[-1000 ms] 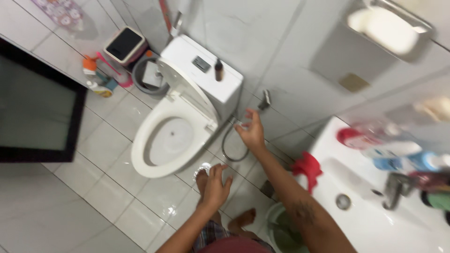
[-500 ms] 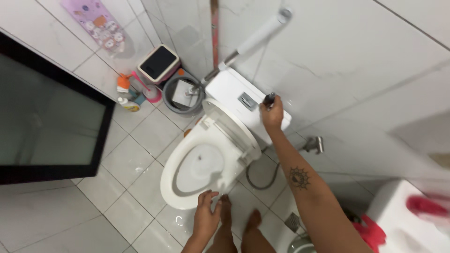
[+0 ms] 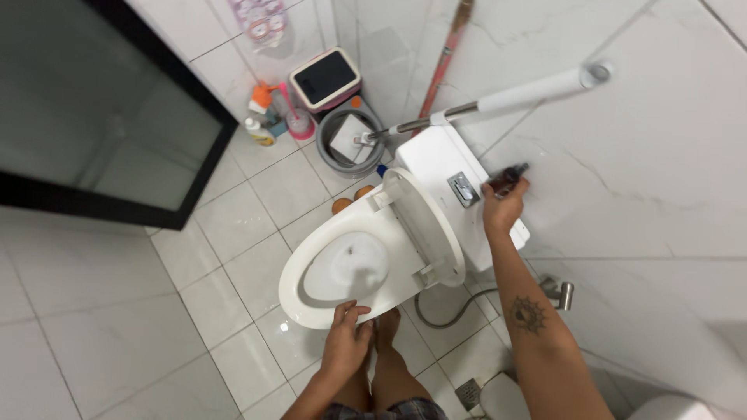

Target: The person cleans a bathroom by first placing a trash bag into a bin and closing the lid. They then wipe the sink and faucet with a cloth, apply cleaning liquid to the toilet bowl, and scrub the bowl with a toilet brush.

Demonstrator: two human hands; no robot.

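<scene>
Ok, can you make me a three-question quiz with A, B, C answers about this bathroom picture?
1. Where is the small dark bottle?
A. on the floor
B. on the toilet tank, in the right hand
C. inside the bowl

2. What colour is the toilet?
A. white
B. blue
C. black

3. How is the toilet lid?
A. shut
B. taken off
C. raised

Answers:
1 B, the right hand grips the bottle on the tank top.
2 A, bowl, lid and tank are all white.
3 C, the lid stands up and the bowl is open, with the left hand at its front rim.
</scene>
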